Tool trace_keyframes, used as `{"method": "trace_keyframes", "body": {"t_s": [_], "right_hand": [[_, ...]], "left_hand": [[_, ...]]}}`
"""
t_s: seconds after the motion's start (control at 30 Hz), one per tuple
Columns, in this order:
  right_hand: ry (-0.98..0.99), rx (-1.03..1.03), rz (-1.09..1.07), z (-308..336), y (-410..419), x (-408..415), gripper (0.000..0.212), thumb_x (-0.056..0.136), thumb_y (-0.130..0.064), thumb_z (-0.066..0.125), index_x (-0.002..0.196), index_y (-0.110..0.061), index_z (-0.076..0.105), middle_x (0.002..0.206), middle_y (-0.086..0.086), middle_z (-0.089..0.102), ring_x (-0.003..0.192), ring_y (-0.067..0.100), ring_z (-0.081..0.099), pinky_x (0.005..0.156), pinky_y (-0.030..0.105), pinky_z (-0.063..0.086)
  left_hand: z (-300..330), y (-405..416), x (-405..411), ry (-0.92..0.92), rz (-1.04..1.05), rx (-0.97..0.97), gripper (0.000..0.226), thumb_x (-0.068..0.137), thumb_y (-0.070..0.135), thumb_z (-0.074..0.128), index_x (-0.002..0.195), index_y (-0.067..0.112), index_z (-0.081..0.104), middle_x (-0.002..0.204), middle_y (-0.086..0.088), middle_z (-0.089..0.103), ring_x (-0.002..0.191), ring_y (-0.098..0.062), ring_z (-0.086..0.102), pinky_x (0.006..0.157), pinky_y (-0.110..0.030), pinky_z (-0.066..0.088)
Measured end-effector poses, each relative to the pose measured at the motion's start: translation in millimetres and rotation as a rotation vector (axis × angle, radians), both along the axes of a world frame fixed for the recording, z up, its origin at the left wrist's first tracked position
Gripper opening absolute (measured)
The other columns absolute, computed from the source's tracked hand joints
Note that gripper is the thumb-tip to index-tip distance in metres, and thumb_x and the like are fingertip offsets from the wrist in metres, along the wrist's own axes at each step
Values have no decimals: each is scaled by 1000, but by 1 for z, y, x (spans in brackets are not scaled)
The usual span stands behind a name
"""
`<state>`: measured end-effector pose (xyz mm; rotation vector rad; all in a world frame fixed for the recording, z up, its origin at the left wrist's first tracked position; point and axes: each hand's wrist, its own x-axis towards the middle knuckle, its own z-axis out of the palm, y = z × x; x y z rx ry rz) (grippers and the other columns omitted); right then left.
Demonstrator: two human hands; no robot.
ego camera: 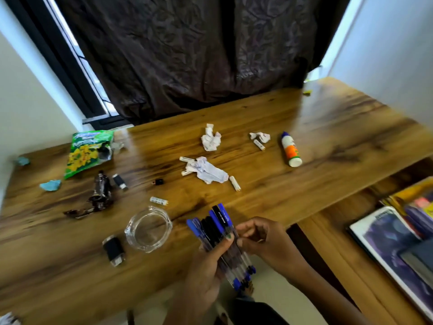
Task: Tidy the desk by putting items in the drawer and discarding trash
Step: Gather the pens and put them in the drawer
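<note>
Two scraps of blue paper [50, 185] lie at the far left of the wooden desk [328, 141], and just right of them a green snack bag [87, 152] sits torn open, its contents not visible. Nearer lie a crumpled dark wrapper [99, 194] and a small black adapter [113, 250], the latter just beside a clear glass ashtray [148, 229] that holds nothing. Mid-desk, three wads of crumpled white paper [210, 171] lie among several small white batteries [159, 201]. At the near edge, the left hand [206, 268] is clenched around a bundle of blue and black pens [220, 233], caps pointing to the far side, thumb pressed across the barrels. The right hand [262, 238] touches the same bundle from the right with curled fingers; whether it grips a pen I cannot tell. Farther right a glue stick [291, 148] lies on its side. At the near right, an open drawer [339, 245] holds books [389, 240].
</note>
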<state>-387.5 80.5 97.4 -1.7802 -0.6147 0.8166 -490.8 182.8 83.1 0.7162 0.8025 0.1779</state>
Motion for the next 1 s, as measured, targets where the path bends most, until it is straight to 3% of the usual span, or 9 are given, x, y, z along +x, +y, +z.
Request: {"method": "trace_keyframes", "body": {"t_s": [0.13, 0.37, 0.57, 0.67, 0.73, 0.83, 0.9, 1.0], "right_hand": [[-39, -26, -49, -2, -27, -2, 17, 77, -3, 72, 88, -15, 67, 81, 13, 69, 68, 11, 63, 61, 18, 51], [-58, -69, -86, -6, -63, 3, 17, 75, -6, 75, 88, -13, 66, 80, 12, 68, 66, 12, 61, 62, 21, 51], [-83, -148, -18, -6, -104, 26, 19, 75, -7, 75, 88, -15, 64, 79, 9, 68, 68, 13, 64, 65, 30, 54], [-46, -187, -6, -5, -141, 42, 20, 78, -10, 73, 93, -18, 62, 83, 1, 67, 71, 5, 63, 66, 21, 52], [-24, -206, -46, -8, -173, 56, 21, 79, -24, 72, 96, -25, 61, 86, -4, 67, 77, 6, 64, 68, 20, 50], [54, -177, -169, -19, -220, 77, 35, 72, -47, 68, 102, -29, 59, 91, 0, 67, 85, 19, 66, 75, 35, 56], [125, -130, -242, -27, -247, 91, 34, 78, -42, 61, 107, -23, 58, 101, 8, 66, 92, 23, 66, 82, 42, 55], [265, -75, -299, -43, -273, 102, 24, 91, -32, 52, 111, -20, 60, 109, 10, 64, 103, 22, 62, 92, 39, 50]], "left_hand": [[-4, -21, 4, 23, -70, 28, 10, 82, 4, 64, 83, 10, 72, 72, -10, 71, 59, -19, 66, 56, -29, 53], [-13, -53, 17, 107, -100, 19, 9, 80, 1, 68, 89, 4, 70, 61, -9, 67, 46, -16, 62, 44, -23, 50], [-26, -92, 36, 113, -115, 11, 26, 78, 0, 70, 103, 4, 68, 80, -12, 74, 64, -21, 70, 56, -28, 54], [-28, -125, 53, 118, -161, 0, 20, 78, -1, 70, 97, 4, 70, 77, -15, 72, 58, -21, 68, 50, -27, 53], [-30, -154, 67, 126, -194, -13, 21, 76, 0, 72, 97, 3, 71, 77, -15, 72, 57, -20, 68, 49, -26, 52], [-40, -203, 88, 134, -265, -56, 29, 74, 0, 74, 102, 2, 70, 94, -17, 73, 81, -26, 72, 56, -27, 53], [-49, -239, 105, 179, -284, -94, 36, 73, -5, 74, 108, -3, 66, 98, -22, 72, 90, -34, 70, 64, -31, 55], [-66, -286, 123, 234, -373, -133, 20, 78, -4, 70, 97, -1, 70, 90, -19, 71, 72, -27, 68, 68, -30, 53]]}}
